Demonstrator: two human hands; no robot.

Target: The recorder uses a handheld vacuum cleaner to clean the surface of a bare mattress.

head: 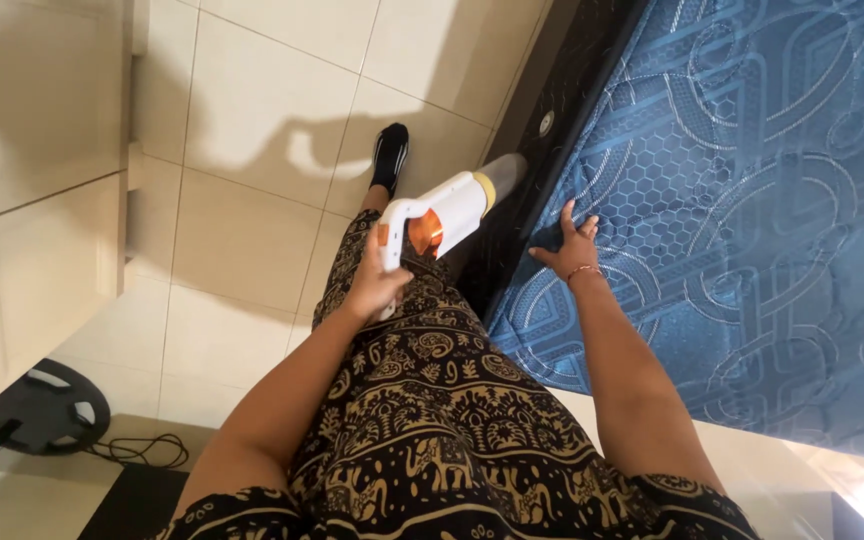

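White vacuum (439, 215) is gripped in my left hand (377, 285), nozzle near the mattress (742, 200); my right hand (570, 248) rests spread on it, cleaning apparently barely begun.

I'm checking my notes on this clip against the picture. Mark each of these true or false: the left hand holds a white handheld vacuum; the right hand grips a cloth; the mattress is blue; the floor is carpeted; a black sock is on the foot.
1. The left hand holds a white handheld vacuum. True.
2. The right hand grips a cloth. False: it rests open on the mattress edge, holding nothing.
3. The mattress is blue with a quilted pattern. True.
4. The floor is carpeted. False: it is pale tile.
5. A black sock is on the foot. True.
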